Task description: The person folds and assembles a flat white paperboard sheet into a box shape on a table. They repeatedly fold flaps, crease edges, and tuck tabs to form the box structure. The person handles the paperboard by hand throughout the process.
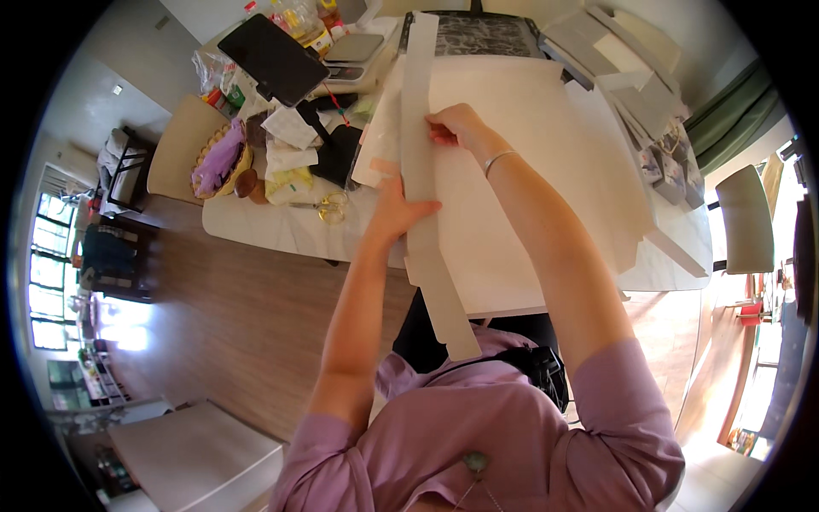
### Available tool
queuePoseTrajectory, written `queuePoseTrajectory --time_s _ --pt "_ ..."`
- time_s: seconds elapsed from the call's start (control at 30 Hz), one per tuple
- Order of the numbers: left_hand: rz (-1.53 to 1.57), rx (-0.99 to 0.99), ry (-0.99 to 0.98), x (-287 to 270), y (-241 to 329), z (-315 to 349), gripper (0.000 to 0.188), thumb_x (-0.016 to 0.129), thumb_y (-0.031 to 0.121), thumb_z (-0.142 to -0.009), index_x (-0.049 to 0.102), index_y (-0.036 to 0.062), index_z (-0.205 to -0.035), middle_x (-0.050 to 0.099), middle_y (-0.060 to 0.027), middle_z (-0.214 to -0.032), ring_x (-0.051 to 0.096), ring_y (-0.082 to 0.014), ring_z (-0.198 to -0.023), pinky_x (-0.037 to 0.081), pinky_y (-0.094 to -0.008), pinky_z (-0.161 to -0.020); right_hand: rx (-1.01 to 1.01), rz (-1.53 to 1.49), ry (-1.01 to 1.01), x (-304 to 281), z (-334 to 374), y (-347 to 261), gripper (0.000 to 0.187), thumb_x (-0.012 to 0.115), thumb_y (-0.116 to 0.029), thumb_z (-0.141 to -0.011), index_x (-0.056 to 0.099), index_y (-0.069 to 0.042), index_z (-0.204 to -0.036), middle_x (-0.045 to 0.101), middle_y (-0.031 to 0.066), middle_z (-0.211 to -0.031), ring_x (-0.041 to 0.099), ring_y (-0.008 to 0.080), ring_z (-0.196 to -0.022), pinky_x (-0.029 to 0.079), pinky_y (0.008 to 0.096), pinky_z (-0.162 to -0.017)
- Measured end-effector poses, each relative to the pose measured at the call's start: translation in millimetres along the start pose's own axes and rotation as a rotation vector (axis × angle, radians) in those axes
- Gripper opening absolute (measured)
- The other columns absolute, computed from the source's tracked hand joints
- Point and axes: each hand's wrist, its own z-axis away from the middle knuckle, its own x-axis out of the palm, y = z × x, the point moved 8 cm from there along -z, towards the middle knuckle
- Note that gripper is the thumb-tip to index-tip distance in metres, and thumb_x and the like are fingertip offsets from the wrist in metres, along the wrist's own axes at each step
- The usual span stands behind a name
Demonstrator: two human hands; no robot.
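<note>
A long, narrow grey cardboard strip lies lengthwise over the left part of a large white sheet. Its near end hangs past the table edge toward my body. My left hand grips the strip's left edge, thumb laid across the top and fingers along the side. Farther up, my right hand is closed, its curled fingertips against the strip's right edge. Whatever may be inside those fingers is hidden. Left of the strip, a paper piece with peach patches shows partly from beneath.
Yellow-handled scissors, a black tablet on a stand, a basket with purple cloth and a kitchen scale crowd the left side. Grey cardboard pieces are piled at the back right. A dark patterned panel lies at the back.
</note>
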Motion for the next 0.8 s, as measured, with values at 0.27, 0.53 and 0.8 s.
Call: queuePoseTrajectory --time_s 0.27,0.53,0.8 --pt "-0.077 0.028 -0.024 -0.5 -8.2 -1.1 0.059 0.087 0.011 -0.075 0.065 -0.0049 -0.127 0.071 -0.0129 -0.114 0.070 -0.0218 -0.101 0.059 -0.0381 -0.089 -0.074 0.056 0.081 1.7 -54.6 -24.2 0.015 0.081 -0.011 -0.091 0.072 0.000 -0.086 0.069 0.0093 -0.073 0.069 0.0191 -0.060 0.054 0.0316 -0.047" --pt "0.004 -0.005 -0.024 2.1 9.9 11.6 0.072 0.090 0.015 -0.075 0.056 -0.0025 -0.136 0.063 -0.0153 -0.126 0.064 -0.0259 -0.116 0.057 -0.0405 -0.093 0.000 -0.181 0.032 -0.2 -62.6 -5.4 0.018 0.082 -0.009 -0.089 0.069 -0.002 -0.080 0.067 0.0068 -0.071 0.064 0.0158 -0.056 0.053 0.0300 -0.046" --pt "-0.021 -0.042 -0.030 1.2 7.8 7.0 0.080 0.091 0.016 -0.074 0.051 -0.0019 -0.141 0.061 -0.0158 -0.129 0.064 -0.0276 -0.117 0.056 -0.0408 -0.096 0.047 -0.110 0.040 4.7 -19.8 1.8 0.018 0.082 -0.010 -0.090 0.069 0.001 -0.083 0.067 0.0082 -0.072 0.064 0.0168 -0.056 0.056 0.0303 -0.046"
